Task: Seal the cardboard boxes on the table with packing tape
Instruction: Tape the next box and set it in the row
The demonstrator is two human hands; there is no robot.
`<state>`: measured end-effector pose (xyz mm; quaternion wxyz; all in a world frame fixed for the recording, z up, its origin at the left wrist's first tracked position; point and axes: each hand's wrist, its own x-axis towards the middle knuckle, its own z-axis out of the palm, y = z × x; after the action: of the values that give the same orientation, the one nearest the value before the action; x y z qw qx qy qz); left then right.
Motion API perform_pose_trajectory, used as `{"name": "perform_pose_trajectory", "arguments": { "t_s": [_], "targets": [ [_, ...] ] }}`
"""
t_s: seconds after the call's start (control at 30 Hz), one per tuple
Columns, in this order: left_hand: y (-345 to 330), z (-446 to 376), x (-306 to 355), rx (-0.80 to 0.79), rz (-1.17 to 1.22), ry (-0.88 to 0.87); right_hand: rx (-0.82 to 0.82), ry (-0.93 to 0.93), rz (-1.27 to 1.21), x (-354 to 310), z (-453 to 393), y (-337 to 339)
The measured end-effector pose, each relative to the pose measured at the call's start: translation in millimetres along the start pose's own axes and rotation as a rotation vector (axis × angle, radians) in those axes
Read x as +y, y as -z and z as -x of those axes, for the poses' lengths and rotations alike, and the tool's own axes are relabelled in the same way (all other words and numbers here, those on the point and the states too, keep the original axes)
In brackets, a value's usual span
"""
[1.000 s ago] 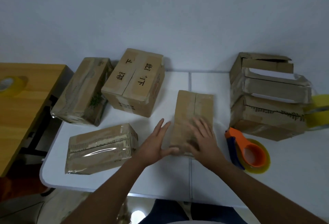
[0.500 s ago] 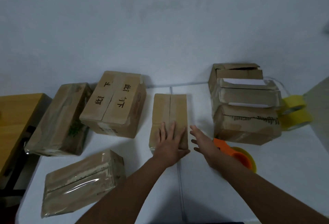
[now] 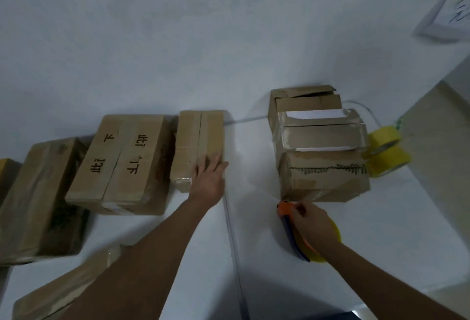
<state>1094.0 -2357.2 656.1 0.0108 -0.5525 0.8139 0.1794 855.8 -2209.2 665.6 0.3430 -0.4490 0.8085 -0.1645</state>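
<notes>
A narrow cardboard box [image 3: 198, 139] lies near the wall at the table's middle, tight against a bigger box with black characters [image 3: 122, 162]. My left hand [image 3: 208, 182] rests flat on the narrow box's near right corner, fingers straight. My right hand [image 3: 311, 225] grips the orange tape dispenser [image 3: 286, 209] with its yellow roll [image 3: 335, 230], which sits on the white table [image 3: 254, 256] in front of a stack of open boxes [image 3: 320, 146].
Two taped boxes lie at the left, one [image 3: 38, 197] beside the lettered box and one [image 3: 63, 291] at the near left under my forearm. Two spare yellow tape rolls [image 3: 386, 149] sit right of the stack. The wall is close behind.
The narrow box has been slid away to the wall beside the lettered box, my left hand still on it. My right hand left the box and took hold of the dispenser. The view tilted up.
</notes>
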Motion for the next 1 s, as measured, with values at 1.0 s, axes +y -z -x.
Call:
{"name": "perform_pose_trajectory", "arguments": {
  "t_s": [1.0],
  "targets": [
    [-20,-30,188,-0.002,0.328,-0.362,-0.279,0.037,0.145,65,-1,99]
  ]
}}
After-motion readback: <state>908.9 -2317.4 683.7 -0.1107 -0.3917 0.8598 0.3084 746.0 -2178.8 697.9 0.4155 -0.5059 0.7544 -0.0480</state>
